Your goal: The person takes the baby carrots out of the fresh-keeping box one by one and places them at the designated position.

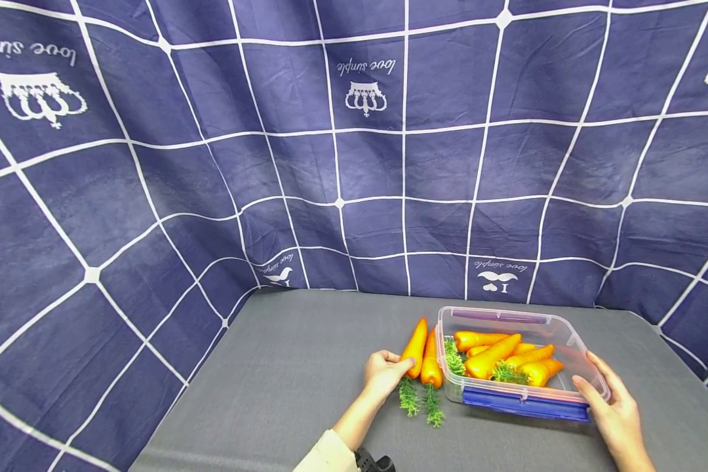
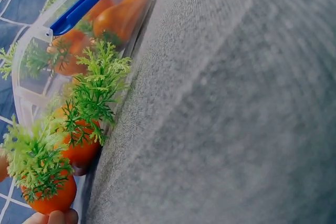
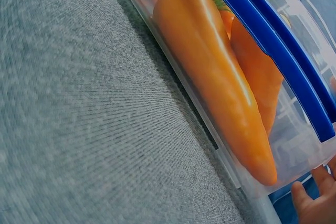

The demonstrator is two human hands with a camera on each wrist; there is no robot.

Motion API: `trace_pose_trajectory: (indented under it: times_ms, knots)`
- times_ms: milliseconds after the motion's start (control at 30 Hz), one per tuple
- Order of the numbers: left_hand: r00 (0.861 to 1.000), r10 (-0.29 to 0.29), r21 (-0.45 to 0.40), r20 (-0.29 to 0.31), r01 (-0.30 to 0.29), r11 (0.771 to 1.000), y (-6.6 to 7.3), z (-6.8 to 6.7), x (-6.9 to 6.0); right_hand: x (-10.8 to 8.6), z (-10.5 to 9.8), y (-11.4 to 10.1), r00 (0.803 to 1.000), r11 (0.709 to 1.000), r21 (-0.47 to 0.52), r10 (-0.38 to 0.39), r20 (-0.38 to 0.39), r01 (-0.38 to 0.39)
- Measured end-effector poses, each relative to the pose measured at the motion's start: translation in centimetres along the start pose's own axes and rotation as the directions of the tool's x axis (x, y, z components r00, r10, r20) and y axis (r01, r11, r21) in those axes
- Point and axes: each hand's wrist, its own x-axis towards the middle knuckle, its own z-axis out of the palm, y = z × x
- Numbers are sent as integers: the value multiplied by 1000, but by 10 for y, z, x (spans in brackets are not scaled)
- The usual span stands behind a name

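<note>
My left hand (image 1: 383, 377) pinches an orange carrot (image 1: 415, 349) near its leafy end, on the grey surface left of the container; its fingertips (image 2: 55, 217) show under that carrot in the left wrist view. A second carrot (image 1: 431, 360) lies between it and the container's left wall. The clear container (image 1: 457, 388) with a blue front latch (image 1: 525, 404) holds several carrots (image 1: 492, 357) with green tops. My right hand (image 1: 616, 410) grips the container's right end, thumb over the rim; in the right wrist view its fingers (image 3: 310, 195) are at the container's corner.
A grey cloth-covered table (image 1: 283, 367) lies under everything. Behind it and on the left hangs a blue curtain (image 1: 366, 164) with white grid lines. A black strap (image 1: 374, 462) is on the left wrist.
</note>
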Motion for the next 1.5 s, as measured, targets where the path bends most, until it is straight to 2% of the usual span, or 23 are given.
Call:
trace_pose_trajectory:
  times_ms: [200,433,667,800,900,1167,1333,1500]
  knots:
    - [1000,2,66,-1,-2,998,-1,-1,0,0,0,-1,1000,1000,-15,9,2,-9]
    - [1000,8,123,26,-11,992,-3,-4,1,2,1,-3,1000,999,-36,25,-18,-26]
    - [999,38,211,27,-43,977,2,-7,3,2,1,-4,999,999,-43,27,-21,-27]
    - [999,43,228,26,-48,972,5,-8,2,2,1,-3,999,999,-38,28,-19,-29]
    - [999,36,216,35,-43,976,6,-8,1,1,0,-2,999,999,-37,28,-17,-28]
    - [996,63,165,62,-72,984,12,-7,8,0,0,0,1000,999,-35,16,-9,-16]
    - [996,66,141,59,-74,987,25,-3,13,0,0,0,1000,1000,-27,11,-8,-12]
    - [992,111,72,60,-115,991,43,8,13,-1,-1,0,1000,999,-30,15,-2,-15]
